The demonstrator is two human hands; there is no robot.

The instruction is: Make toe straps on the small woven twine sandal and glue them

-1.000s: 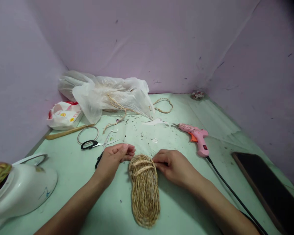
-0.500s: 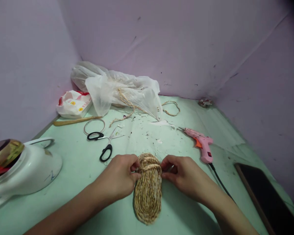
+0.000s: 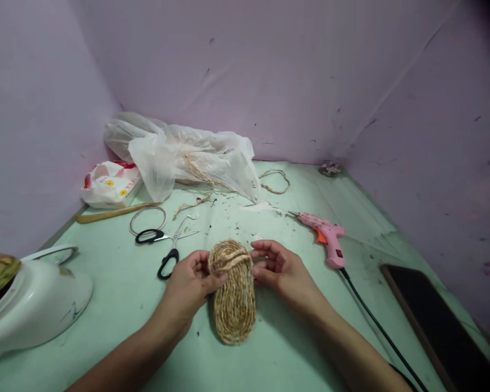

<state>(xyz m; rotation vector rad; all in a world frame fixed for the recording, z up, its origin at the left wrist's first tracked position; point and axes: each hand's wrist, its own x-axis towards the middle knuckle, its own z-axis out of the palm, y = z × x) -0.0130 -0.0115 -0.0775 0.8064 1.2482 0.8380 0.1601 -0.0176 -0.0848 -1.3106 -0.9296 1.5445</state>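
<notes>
A long oval sole of coiled, braided straw rope (image 3: pixel 234 305) stands slightly tilted in front of me, with a short strip of the same braid across its upper part. My left hand (image 3: pixel 194 277) is closed on its upper left edge, the thumb lying over the front. At the opposite edge is my right hand (image 3: pixel 280 269), its fingers and thumb apart and curved beside the braid. Whether the right fingertips touch it, I cannot tell.
Black-handled scissors (image 3: pixel 173 239) lie open beside a thin ring (image 3: pixel 147 220). A pink glue gun (image 3: pixel 324 234) and a phone (image 3: pixel 436 326) are on the right. A white bowl (image 3: pixel 53 294) stands left. Behind are a plastic bag (image 3: pixel 196 144), a stick (image 3: pixel 114 212) and loose braid (image 3: pixel 286 188).
The sole's lower end has lifted and it tilts more toward me. My left thumb has moved onto its front. My right fingers have opened from their pinch on the edge.
</notes>
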